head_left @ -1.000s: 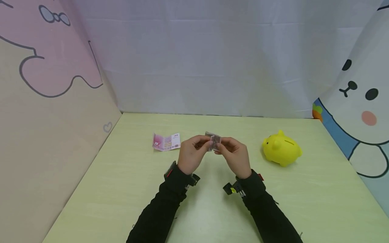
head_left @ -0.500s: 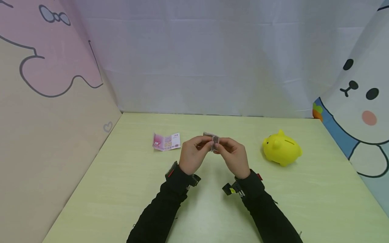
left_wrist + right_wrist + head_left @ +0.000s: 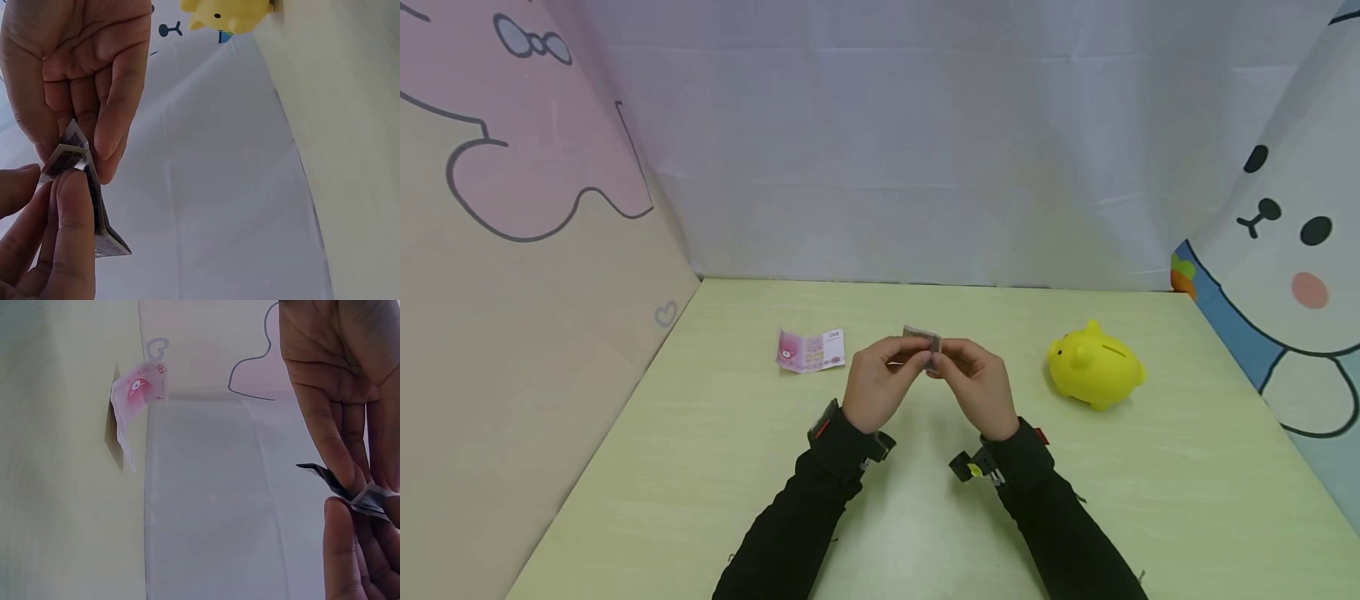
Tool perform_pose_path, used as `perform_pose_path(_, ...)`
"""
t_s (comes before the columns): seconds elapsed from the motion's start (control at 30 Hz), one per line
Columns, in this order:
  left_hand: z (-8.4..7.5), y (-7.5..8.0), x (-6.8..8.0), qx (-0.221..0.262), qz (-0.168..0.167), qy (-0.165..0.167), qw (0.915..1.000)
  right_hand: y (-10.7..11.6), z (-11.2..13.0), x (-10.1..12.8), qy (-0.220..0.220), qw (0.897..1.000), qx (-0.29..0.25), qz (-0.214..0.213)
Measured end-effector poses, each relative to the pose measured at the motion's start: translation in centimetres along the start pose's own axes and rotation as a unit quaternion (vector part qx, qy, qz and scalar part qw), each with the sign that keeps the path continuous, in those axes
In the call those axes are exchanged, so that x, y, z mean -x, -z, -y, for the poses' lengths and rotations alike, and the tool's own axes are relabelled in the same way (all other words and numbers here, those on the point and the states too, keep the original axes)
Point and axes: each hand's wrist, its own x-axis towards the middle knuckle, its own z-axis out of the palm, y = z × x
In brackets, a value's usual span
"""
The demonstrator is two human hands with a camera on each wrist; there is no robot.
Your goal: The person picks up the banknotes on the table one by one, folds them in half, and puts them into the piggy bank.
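Observation:
A dark, greyish folded banknote (image 3: 921,332) is held above the middle of the table between both hands. My left hand (image 3: 880,377) pinches its left part between thumb and fingers. My right hand (image 3: 976,385) pinches the right end, and the two thumbs nearly meet. In the left wrist view the note (image 3: 92,181) has sharp creases, with a short flap bent over near the right fingertips. The right wrist view shows the folded note (image 3: 369,497) too, partly covered by fingers. Left of the hands lies a creased pink banknote (image 3: 811,351) marked 100.
A yellow piggy bank (image 3: 1096,367) with a slot in its back stands on the table (image 3: 700,500), right of the hands. A white curtain (image 3: 880,167) hangs behind the table's far edge. Printed cartoon panels flank both sides.
The right part of the held banknote has been folded in, so less of it shows between the thumbs. Both hands have shifted only slightly. Pink banknote and piggy bank stay put.

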Motion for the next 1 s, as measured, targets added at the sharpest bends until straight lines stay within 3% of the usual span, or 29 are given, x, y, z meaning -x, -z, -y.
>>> perform_pose_path(0.5,-0.10,-0.13,0.07,-0.019,0.013,-0.011,0.9997,0.31,0.26,-0.03,-0.019,1.000,0.007,-0.007)
perform_pose_path(1.0,-0.51,-0.10,0.07,-0.025,0.014,-0.001,0.9996,0.35,0.21,-0.18,-0.023,0.999,0.005,-0.032)
